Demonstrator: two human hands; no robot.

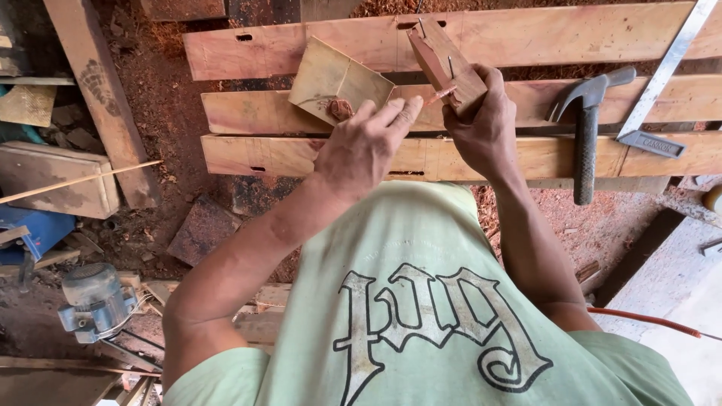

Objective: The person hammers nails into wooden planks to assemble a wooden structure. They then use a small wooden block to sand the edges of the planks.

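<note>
My right hand (483, 124) grips a reddish wooden block (444, 60) with a slot in it, held tilted over the planks. A thin reddish stick, perhaps a pencil (441, 95), pokes out from under that hand. My left hand (368, 146) hovers with fingers stretched toward the stick, its fingertips almost at it. Just beyond the left hand lies a flat tan square piece (331, 75) with a dab of reddish-brown paste (340, 110) on its near corner. Three pale planks (541, 158) with small mortise slots lie side by side under both hands.
A claw hammer (585, 135) rests across the planks at the right, next to a metal try square (662, 83). A grey electric motor (94, 301) sits on the ground at lower left among wood offcuts. An orange cable (647, 319) runs at lower right. Sawdust covers the ground.
</note>
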